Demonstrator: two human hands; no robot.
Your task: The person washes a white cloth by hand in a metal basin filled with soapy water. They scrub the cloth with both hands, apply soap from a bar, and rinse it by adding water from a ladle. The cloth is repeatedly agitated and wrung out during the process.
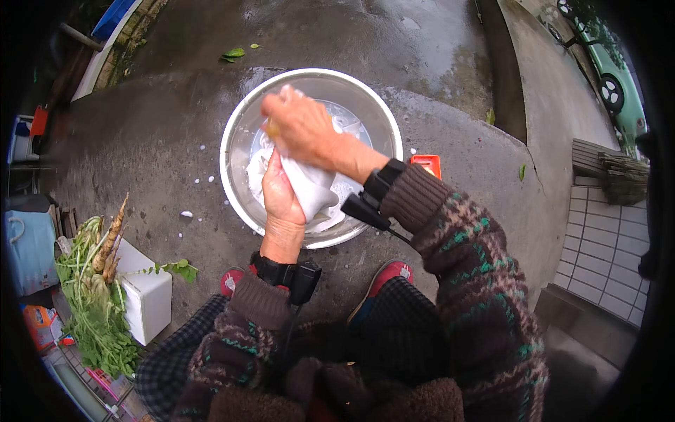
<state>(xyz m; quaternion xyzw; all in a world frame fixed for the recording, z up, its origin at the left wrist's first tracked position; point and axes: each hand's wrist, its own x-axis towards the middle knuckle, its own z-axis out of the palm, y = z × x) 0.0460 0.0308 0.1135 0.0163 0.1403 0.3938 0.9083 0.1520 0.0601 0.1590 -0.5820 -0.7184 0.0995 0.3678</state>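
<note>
A wide metal basin [390, 118] stands on the wet concrete before me, with wet white cloth [311, 187] and cloudy, sudsy water [345, 117] in it. My left hand [282, 190] grips part of the cloth and holds it raised over the basin. Above it, my right hand [303, 126] is pressed close to the cloth, its fingers curled and blurred. Under those fingers shows a small yellow object [272, 128], perhaps a bar of soap, mostly hidden by the hand.
A red plastic dish [426, 164] lies right of the basin, partly behind my right sleeve. At left, leafy root vegetables [100, 295] rest against a white box [150, 295]. Foam flecks [186, 214] dot the ground. A low tiled wall [601, 237] stands at right.
</note>
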